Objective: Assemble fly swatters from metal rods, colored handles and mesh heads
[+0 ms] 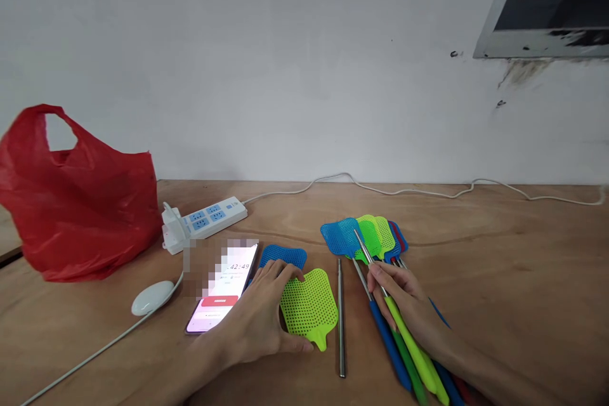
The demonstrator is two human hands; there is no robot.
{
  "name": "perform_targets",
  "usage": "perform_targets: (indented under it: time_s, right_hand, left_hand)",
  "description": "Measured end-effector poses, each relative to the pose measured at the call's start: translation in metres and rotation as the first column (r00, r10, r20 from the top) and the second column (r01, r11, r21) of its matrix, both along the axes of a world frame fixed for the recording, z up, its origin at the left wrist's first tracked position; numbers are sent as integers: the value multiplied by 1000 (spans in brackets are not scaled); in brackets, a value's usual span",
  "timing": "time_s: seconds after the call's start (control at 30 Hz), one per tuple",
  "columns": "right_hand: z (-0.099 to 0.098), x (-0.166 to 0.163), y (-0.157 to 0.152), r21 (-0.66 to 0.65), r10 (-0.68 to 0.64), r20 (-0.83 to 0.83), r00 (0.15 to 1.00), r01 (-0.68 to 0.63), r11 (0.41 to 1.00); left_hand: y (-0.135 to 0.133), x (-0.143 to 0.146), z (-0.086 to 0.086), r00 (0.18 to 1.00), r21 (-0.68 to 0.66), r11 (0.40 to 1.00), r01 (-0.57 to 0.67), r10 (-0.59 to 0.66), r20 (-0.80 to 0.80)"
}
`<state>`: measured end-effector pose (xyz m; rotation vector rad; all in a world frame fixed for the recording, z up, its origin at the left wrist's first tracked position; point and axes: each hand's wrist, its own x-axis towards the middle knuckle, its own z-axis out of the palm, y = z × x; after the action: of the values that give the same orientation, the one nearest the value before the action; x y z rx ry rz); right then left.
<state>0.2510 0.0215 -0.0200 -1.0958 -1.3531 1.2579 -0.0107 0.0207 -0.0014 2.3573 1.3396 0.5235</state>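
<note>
Beside assembled plastic swatters [389,342] at four o'clock, our right grip [406,295] is clamping a headless lime-handled rod [396,317], our spread left grip [261,311] touching a loose lime head [311,303].

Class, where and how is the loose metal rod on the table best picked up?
Probably pinch the metal rod mid-length, from above and slightly its right: it is slim and straight, lying flat, with the yellow-green mesh head close on its left.

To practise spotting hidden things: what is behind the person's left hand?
Behind the left hand, the top of a blue swatter head and part of a lit phone show. The head's lower part is covered, so whether it has a neck cannot be seen.
</note>
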Motion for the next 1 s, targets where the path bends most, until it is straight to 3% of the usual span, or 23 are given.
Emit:
perform_targets:
  time_s: [0.17,0.33,0.57,0.77,1.0]
  right_hand:
    - [1,0,0,5,-7,2,1000,7,1000]
    - [1,0,0,-1,4,4,1000,-4,1000]
    - [1,0,0,0,-4,10,1000,4,1000]
    - [4,-1,-1,-6,4,21,1000,-4,1000]
    - [5,-1,-1,-15,0,49,999,1,1000]
  left_hand:
    - [-4,2,7,999,67,998,3,-6,42]
    - [-3,-2,6,997,154,986,64,-57,-49]
    - [0,-4,-4,981,23,998,56,-50,-188]
    - [-3,-1,4,990,38,999,35,-30,-135]
    - [1,-3,-3,997,36,999,40,-37,-71]
